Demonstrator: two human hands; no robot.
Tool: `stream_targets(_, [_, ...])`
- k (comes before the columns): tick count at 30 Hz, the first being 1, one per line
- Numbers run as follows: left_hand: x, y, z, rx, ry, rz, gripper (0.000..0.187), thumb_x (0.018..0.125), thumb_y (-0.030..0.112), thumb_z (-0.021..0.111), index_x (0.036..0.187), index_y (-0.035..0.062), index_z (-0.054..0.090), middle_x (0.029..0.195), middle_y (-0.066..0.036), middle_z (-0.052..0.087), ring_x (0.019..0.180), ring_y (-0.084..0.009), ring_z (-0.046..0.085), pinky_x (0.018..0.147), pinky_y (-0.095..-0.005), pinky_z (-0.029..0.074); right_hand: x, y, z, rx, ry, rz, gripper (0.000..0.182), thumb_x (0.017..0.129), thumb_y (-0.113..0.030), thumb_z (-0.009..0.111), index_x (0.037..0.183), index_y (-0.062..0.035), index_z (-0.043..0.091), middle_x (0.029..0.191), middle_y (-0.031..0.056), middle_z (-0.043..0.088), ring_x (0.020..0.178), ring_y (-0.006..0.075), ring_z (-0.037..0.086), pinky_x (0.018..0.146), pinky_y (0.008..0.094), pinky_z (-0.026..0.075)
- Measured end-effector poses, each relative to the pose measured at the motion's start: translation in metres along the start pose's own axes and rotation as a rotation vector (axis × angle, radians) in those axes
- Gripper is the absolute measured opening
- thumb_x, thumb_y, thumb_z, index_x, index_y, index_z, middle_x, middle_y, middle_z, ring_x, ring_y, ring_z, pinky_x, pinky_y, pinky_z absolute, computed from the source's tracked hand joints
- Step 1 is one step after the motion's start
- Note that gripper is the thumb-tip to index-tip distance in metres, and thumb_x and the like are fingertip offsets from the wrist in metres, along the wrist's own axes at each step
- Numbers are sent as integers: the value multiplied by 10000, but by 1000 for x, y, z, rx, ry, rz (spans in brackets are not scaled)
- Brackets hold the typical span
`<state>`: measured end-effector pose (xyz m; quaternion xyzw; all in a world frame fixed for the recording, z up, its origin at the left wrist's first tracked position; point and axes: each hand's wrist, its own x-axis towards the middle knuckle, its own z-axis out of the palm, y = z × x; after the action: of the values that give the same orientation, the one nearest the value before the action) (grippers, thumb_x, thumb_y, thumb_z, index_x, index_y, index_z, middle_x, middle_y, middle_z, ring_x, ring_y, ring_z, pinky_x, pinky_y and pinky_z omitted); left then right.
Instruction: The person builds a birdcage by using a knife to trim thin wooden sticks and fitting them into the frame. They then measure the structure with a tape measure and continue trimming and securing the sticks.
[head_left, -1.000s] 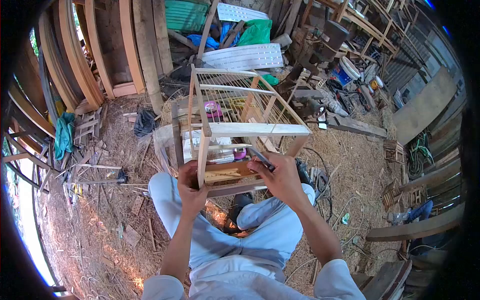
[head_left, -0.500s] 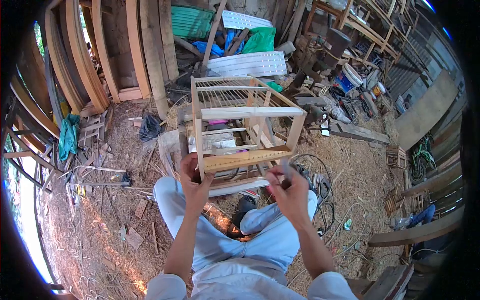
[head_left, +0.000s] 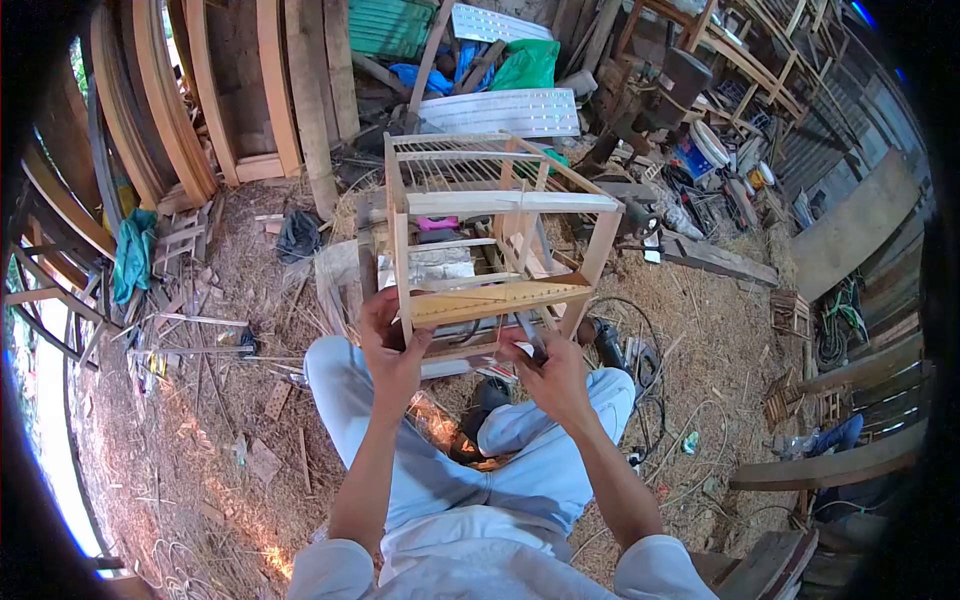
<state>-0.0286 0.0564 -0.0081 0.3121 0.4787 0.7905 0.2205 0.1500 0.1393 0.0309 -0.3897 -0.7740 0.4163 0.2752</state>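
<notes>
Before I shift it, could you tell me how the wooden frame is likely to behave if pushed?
The frame would probably feel light, being mostly open between thin strips. Its joined corner posts suggest it stays fairly stiff, though the slender rods on top could snap.

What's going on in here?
A seated person is handling a slatted wooden frame over their lap. The left hand holds its near left corner, while the right hand has a slim tool, its type unclear, just below the dotted strip that crosses the front.
</notes>
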Motion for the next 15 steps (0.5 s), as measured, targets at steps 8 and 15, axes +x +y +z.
stream_targets(8, [5,5,5,2,-9,18,463,806,-40,642,1191,33,396,1115,-131,559,944,-173,591,785,-274,509,0,20,13,-102,68,-210,144,768,-59,688,909,-30,692,817,124,662,697,207,615,657,302,471])
stream_targets(15, [9,8,2,27,40,-3,459,816,-7,650,1194,39,395,1106,-126,572,869,-134,591,661,-222,497,13,7,7,-18,76,-113,143,776,-80,693,907,-22,699,764,121,650,671,182,619,621,308,471])
